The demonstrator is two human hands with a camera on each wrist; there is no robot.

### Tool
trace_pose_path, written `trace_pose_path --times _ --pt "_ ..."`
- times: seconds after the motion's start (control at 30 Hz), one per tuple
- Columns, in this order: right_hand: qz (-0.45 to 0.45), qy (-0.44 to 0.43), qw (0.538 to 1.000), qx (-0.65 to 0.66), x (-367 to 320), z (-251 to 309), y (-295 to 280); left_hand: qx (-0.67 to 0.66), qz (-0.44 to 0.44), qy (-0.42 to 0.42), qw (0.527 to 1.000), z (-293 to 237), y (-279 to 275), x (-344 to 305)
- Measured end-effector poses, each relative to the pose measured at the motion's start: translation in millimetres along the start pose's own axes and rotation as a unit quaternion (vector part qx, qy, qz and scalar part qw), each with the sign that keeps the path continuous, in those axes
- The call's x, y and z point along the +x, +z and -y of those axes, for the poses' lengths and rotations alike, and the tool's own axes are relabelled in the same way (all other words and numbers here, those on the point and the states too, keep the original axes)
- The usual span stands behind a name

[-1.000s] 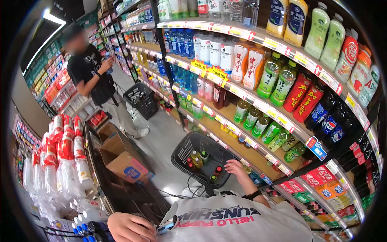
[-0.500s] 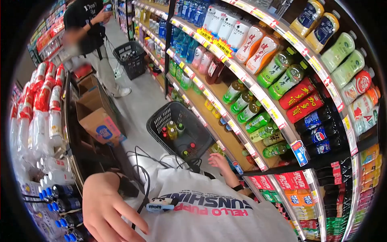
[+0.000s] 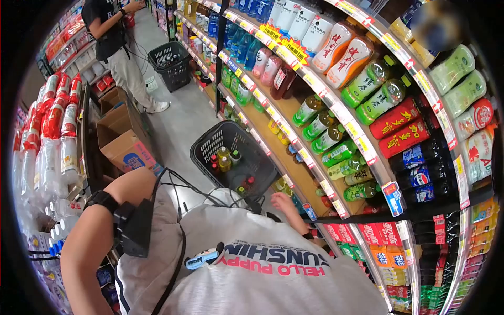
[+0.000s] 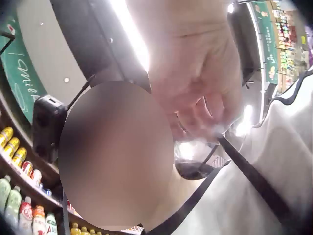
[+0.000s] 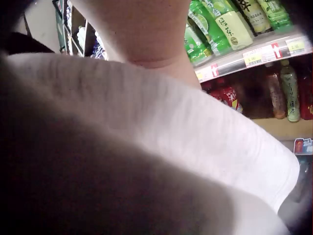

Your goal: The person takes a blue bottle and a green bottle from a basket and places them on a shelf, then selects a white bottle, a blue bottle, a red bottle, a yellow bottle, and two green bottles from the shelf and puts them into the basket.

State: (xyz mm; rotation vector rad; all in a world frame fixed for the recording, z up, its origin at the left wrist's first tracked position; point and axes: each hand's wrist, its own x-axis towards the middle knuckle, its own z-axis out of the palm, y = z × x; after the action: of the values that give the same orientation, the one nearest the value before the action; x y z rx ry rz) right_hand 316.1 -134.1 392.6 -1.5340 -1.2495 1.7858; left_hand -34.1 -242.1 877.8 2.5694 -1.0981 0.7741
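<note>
In the head view my left hand (image 3: 79, 262) is raised close to the camera at the lower left, its wrist camera (image 3: 134, 228) facing up. The left wrist view shows that hand (image 4: 195, 73) from below beside a blurred face, fingers bent. A black strap (image 4: 249, 176) runs from its fingertips down over the pale shirt; I cannot tell whether they grip it. My right hand (image 3: 283, 202) hangs between the black shopping basket (image 3: 257, 163) and the shelf, holding nothing. Several bottles (image 3: 224, 161) stand in the basket. Pale fabric (image 5: 195, 132) fills much of the right wrist view.
Drink shelves (image 3: 336, 199) curve along the right side. Cardboard boxes (image 3: 123, 142) and packs of red-and-white cups (image 3: 52, 121) line the left. Black cables (image 3: 199, 191) lie by the basket. Another person (image 3: 113, 47) stands farther up the aisle near a second basket (image 3: 170, 65).
My left hand has risen from over the shirt toward the head, bringing its wrist camera into view. The head view has tilted down. My right hand still hangs near the basket.
</note>
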Motion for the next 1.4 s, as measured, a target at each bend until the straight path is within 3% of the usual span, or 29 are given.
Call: trace_pose_path --times 0.07,0.17,0.23,0.3,0.37,0.43,0.5,0.57,0.63,0.7,0.8,0.87,0.9,0.93,0.97,1.03,1.07,1.1,1.13,1.2,1.23,1.27,1.33,1.37,1.4 --pt "0.013 -0.044 0.998 -0.034 10 -11 7 0.009 0.033 -0.038 0.999 -2 -10 -4" --pt "0.066 -0.026 0.997 -0.020 39 -47 -1 0.004 0.076 -0.097 0.992 -1 -14 -22" --pt "0.066 -0.020 0.998 0.012 51 -66 -4 -0.101 0.061 -0.107 0.987 14 -15 -52" --pt "0.033 0.030 0.999 -0.023 37 -39 5 -0.206 0.052 -0.091 0.973 44 -17 -96" --pt "-0.002 0.045 0.999 -0.011 41 -34 9 -0.192 -0.031 -0.146 0.970 77 -14 -137" --pt "-0.040 0.061 0.997 0.017 48 -44 12 -0.241 -0.053 -0.212 0.946 116 -10 -189" --pt "-0.059 0.084 0.992 0.072 53 -48 16 -0.297 -0.151 -0.327 0.885 151 12 -264" --pt "-0.087 0.124 0.987 0.060 59 -33 32 -0.296 -0.304 -0.507 0.750 180 43 -334" --pt "-0.076 0.157 0.981 0.083 92 -55 37 -0.273 -0.344 -0.590 0.677 204 84 -402" --pt "-0.090 0.187 0.973 0.097 116 -46 59 -0.401 -0.372 -0.603 0.581 218 125 -469" --pt "-0.120 0.146 0.982 0.024 183 -38 83 -0.469 -0.429 -0.631 0.444 239 162 -550" --pt "-0.216 0.063 0.971 0.080 249 -41 94 -0.461 -0.470 -0.638 0.400 264 190 -614" --pt "-0.254 0.019 0.967 -0.001 288 -37 95 -0.461 -0.487 -0.642 0.372 277 205 -645" --pt "-0.297 -0.018 0.952 -0.066 323 -7 100 -0.442 -0.517 -0.636 0.364 291 216 -673" --pt "-0.315 -0.033 0.947 -0.043 343 69 119 -0.426 -0.544 -0.631 0.352 304 226 -695" --pt "-0.365 -0.130 0.921 -0.032 425 64 110 -0.391 -0.569 -0.658 0.301 339 227 -726" --pt "-0.406 -0.127 0.901 -0.083 448 105 120 -0.382 -0.593 -0.644 0.296 353 224 -733" --pt "-0.406 -0.142 0.899 -0.084 480 111 115 -0.372 -0.617 -0.630 0.290 365 225 -742" --pt "-0.388 -0.216 0.894 -0.052 506 128 114 -0.379 -0.642 -0.605 0.280 381 236 -760" --pt "-0.457 -0.352 0.806 -0.132 555 162 113 -0.375 -0.680 -0.577 0.253 402 247 -776" --pt "-0.426 -0.320 0.825 -0.190 561 191 113 -0.366 -0.692 -0.575 0.237 409 243 -777" --pt "-0.433 -0.391 0.770 -0.259 579 202 109 -0.359 -0.691 -0.577 0.246 416 243 -781" --pt "-0.416 -0.331 0.780 -0.329 607 211 101 -0.347 -0.693 -0.573 0.267 424 246 -791" --pt "-0.439 -0.406 0.681 -0.423 622 217 94 -0.342 -0.696 -0.565 0.281 427 250 -797" --pt "-0.420 -0.262 0.781 -0.382 636 234 89 -0.337 -0.679 -0.564 0.328 431 260 -808"
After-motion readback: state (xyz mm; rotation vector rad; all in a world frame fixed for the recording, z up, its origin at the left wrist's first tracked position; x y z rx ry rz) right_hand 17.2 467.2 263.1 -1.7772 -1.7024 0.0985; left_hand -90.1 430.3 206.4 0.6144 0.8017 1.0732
